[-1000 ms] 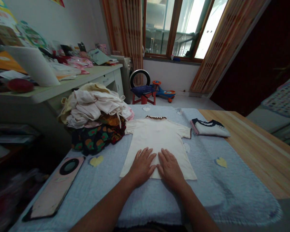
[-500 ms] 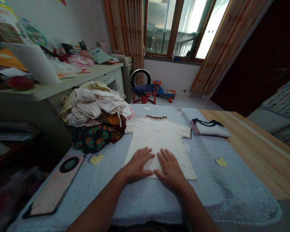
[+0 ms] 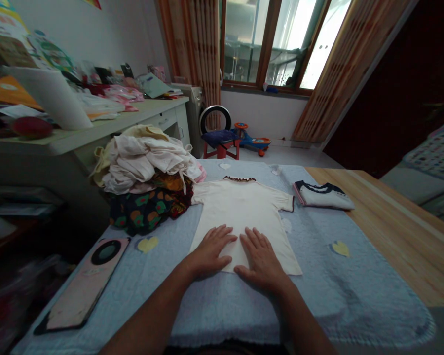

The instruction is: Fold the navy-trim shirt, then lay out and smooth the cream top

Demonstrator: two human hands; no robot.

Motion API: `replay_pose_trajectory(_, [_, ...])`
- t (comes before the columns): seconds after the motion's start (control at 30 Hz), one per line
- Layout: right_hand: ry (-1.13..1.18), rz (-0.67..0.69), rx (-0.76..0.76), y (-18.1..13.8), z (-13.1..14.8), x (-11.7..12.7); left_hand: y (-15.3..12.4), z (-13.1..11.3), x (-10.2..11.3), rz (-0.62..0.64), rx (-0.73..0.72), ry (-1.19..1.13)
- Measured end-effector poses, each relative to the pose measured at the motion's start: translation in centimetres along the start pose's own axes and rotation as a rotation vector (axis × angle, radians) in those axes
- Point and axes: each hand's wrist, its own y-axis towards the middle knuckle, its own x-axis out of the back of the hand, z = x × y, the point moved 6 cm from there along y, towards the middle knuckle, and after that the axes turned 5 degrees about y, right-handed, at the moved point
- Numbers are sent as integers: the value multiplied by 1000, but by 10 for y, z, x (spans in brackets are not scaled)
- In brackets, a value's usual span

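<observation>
A white short-sleeved T-shirt (image 3: 240,207) with a dark ruffled collar and brown sleeve trim lies spread flat, collar away from me. My left hand (image 3: 211,252) rests palm down on its lower left part, fingers stretched out. Beside it, my right hand (image 3: 259,259) lies flat on the lower right part, thumb pointing inward. Neither hand grips the cloth. Under the shirt is a light blue quilted cover (image 3: 225,310) with heart patches. The shirt's left sleeve touches a heap of clothes (image 3: 144,162).
A folded white shirt with a navy collar (image 3: 323,195) lies at the right by the wooden tabletop (image 3: 399,222). A pink phone (image 3: 83,286) lies at the near left. Behind the heap stands a cluttered desk (image 3: 133,116). A red stool (image 3: 221,148) is beyond the far edge.
Almost nothing differs. Both hands stay flat on the shirt, with the right thumb shifted very slightly; the view has moved a touch.
</observation>
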Motion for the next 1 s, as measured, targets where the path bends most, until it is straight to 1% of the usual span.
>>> replay_pose_trajectory(0.17, [3,11,-8,0,-1,-1,1,-4,-3,-35,40,67])
replay_pose_trajectory(0.3, [5,5,3,-1,-1,0,1,-6,-4,-22,61,83])
replay_pose_trajectory(0.47, [3,-28,41,-1,0,1,1,-4,-4,-21,37,57])
replay_pose_trajectory(0.7, [-27,-96,20,2,-1,0,0,-1,-4,-25,6,24])
replay_pose_trajectory(1.0, [-55,-70,-27,3,3,2,0,-1,-1,-16,0,17])
